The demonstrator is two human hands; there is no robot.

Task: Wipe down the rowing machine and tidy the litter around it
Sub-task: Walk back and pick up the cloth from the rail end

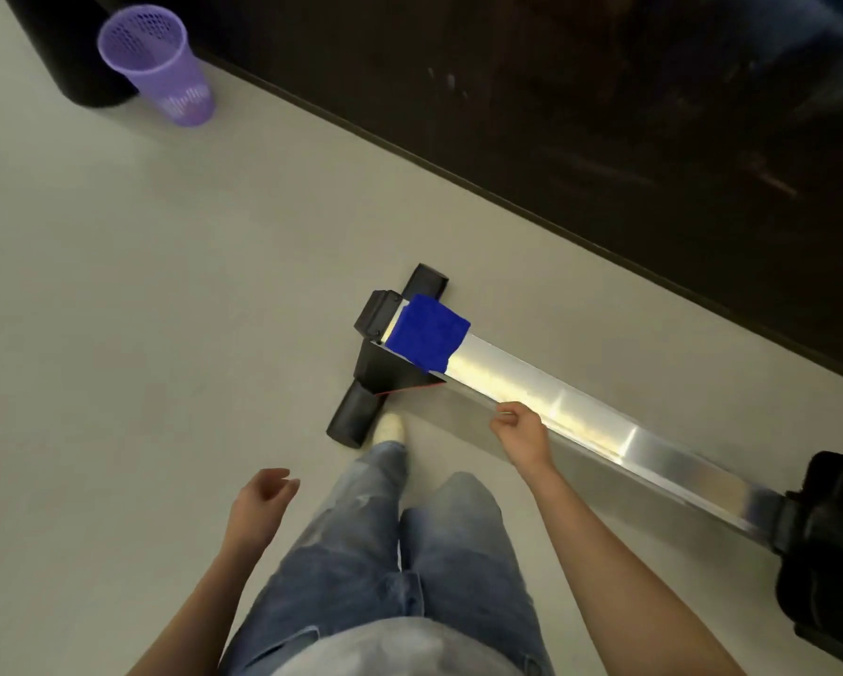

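The rowing machine's shiny metal rail (580,412) runs diagonally from the black rear foot (361,412) toward the black seat (829,544) at the right edge. A folded blue cloth (429,338) lies draped over the rail's far end, with neither hand touching it. My right hand (519,431) hovers beside the rail's near edge, its fingers curled shut with nothing visible in them. My left hand (263,500) hangs over the bare floor to the left, fingers loosely apart and holding nothing.
A purple mesh waste basket (158,65) stands on the pale floor at the top left, next to a dark round object (63,51). A dark wall or panel (605,114) runs diagonally behind the rail. My jeans-clad legs and one shoe (390,426) stand by the rear foot.
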